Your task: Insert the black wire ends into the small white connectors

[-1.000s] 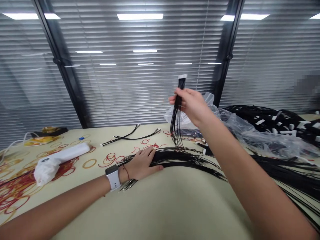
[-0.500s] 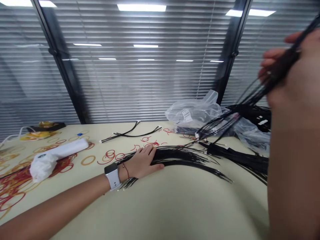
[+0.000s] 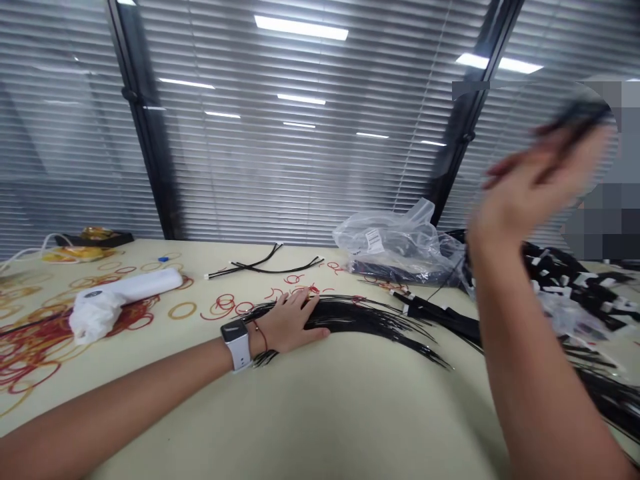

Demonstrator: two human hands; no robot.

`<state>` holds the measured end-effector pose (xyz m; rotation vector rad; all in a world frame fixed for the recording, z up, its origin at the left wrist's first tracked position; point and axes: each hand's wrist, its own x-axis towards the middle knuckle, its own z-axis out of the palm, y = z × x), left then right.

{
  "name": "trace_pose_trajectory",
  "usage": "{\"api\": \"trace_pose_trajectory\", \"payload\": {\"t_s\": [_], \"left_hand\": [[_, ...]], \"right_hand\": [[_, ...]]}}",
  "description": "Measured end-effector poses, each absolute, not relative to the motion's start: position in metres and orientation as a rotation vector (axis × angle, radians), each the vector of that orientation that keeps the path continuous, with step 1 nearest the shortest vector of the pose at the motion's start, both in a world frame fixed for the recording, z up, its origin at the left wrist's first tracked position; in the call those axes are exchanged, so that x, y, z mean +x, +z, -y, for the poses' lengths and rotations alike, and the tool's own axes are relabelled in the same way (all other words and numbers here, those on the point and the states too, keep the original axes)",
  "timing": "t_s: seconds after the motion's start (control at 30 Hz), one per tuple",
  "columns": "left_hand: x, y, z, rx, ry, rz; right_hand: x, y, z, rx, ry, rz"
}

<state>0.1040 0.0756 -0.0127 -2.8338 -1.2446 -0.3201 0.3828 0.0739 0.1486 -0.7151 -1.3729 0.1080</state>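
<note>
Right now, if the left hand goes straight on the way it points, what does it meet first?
The bundle of thin black wires comes first: the left hand already rests against it, and the wires continue ahead of the fingers. Depth is hard to judge here.

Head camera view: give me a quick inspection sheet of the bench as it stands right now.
Surface: cream table, with items spread across it.
Job's things: fanned black wire bundle; dark wire bunch.
Clutter: red and tan rubber bands; white bag-wrapped object; clear plastic bag.
Grippers: left hand flat on the bundle; right hand raised, blurred, gripping the bunch.
Cables: two loose black cables with white ends; white-tagged black cables at far right.
Surroundings: window blinds behind the table.
</note>
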Motion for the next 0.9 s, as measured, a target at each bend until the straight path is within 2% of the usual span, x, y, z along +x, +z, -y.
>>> {"api": "trace_pose_trajectory", "payload": {"t_s": [0.03, 0.07, 0.2, 0.33, 0.43, 0.53, 0.7, 0.83, 0.9], "left_hand": [[0.104, -0.011, -0.074, -2.824, -0.353, 1.233], [0.105, -0.008, -0.072, -2.807, -0.407, 1.214], [0.101, 0.014, -0.066, -2.686, -0.774, 1.19], [0.075, 0.035, -0.069, -2.589, -1.117, 1.554], [0.046, 0.038, -0.074, -2.812, -1.336, 1.841], [0.025, 0.035, -0.073, -3.061, -1.474, 1.879], [0.015, 0.032, -0.062, -3.15, -1.404, 1.829], [0.004, 0.028, -0.063, -3.114, -1.511, 2.072], [-0.005, 0.024, -0.065, -3.078, -1.569, 2.208]], "right_hand": [[0.362, 0.142, -0.077, -0.717, -0.038, 1.385], [0.342, 0.135, -0.081, -0.738, -0.042, 1.469], [0.281, 0.099, -0.094, -0.891, 0.365, 2.294], [0.25, 0.066, -0.101, -0.864, 0.521, 2.426], [0.236, 0.051, -0.099, -0.838, 0.64, 2.479], [0.223, 0.041, -0.094, -0.797, 0.714, 2.524], [0.206, 0.034, -0.082, -0.827, 0.59, 2.548], [0.194, 0.034, -0.067, -0.892, 0.299, 2.476], [0.188, 0.031, -0.06, -0.827, 0.27, 2.559]]}}
